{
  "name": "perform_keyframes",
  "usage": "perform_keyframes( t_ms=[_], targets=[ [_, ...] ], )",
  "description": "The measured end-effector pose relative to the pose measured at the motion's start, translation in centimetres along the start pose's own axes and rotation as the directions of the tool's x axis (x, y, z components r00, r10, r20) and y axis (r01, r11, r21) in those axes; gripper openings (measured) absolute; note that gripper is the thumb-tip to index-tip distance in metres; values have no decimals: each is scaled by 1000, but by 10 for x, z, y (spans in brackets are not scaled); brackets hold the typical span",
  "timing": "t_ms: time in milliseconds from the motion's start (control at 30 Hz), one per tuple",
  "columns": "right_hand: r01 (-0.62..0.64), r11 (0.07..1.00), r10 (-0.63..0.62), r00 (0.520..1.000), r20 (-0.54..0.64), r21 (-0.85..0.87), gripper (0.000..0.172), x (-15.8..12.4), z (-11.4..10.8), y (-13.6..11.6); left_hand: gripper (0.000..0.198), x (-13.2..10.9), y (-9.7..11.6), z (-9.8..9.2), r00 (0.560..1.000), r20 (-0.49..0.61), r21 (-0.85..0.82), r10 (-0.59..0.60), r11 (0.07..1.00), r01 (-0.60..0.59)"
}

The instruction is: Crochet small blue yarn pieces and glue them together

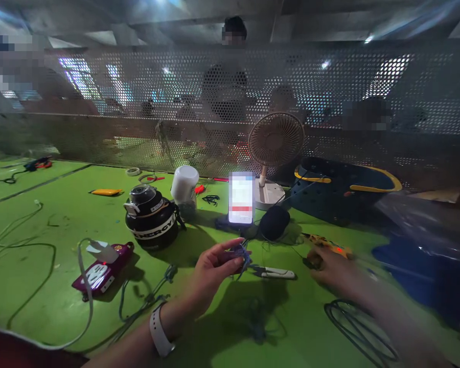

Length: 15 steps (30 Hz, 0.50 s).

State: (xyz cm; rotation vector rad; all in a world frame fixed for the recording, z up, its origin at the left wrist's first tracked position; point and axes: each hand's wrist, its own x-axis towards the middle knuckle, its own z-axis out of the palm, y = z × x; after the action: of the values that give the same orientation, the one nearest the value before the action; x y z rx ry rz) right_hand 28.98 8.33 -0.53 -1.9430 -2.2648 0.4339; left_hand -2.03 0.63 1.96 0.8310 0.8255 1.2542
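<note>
My left hand [216, 268], with a white band on the wrist, pinches a small bluish-purple tangle of yarn [242, 256] between thumb and fingers, above the table. Just right of it lie thread snips [276, 273] with a white handle. My right hand [331, 268] is slightly blurred and curled at the right; what its fingers close on is hidden. A thin dark thread runs close to those fingertips. Right behind them is a yellow patterned tool [327, 244] with an orange light. A black yarn ball [275, 223] sits between the hands, farther back.
A lit phone [241, 199] stands upright before a fan [276, 140]. Leftward are a black round bottle [151, 220], a white jar [185, 184] and a purple power bank [101, 273] with cables. A dark basket [341, 191] stands back right. Beyond the perforated screen [138, 102] is a person.
</note>
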Motion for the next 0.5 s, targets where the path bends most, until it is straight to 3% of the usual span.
perform_keyframes(
  t_ms=[200,367,433,500],
  targets=[
    [68,992,-65,997,-37,102,13,1,0,1,33,1,-2,-1,1000,0,18,0,1000,0],
    [55,958,-32,996,-86,281,39,-5,-6,-5,32,3,-2,0,999,-31,33,-30,999,31],
    [54,859,-28,998,-58,509,51,-9,-7,-14,32,3,-1,1,999,-27,31,-34,999,35],
    [52,636,-41,999,-33,770,52,-14,-8,-25,33,3,-1,1,999,-22,24,-37,999,38]
  ],
)
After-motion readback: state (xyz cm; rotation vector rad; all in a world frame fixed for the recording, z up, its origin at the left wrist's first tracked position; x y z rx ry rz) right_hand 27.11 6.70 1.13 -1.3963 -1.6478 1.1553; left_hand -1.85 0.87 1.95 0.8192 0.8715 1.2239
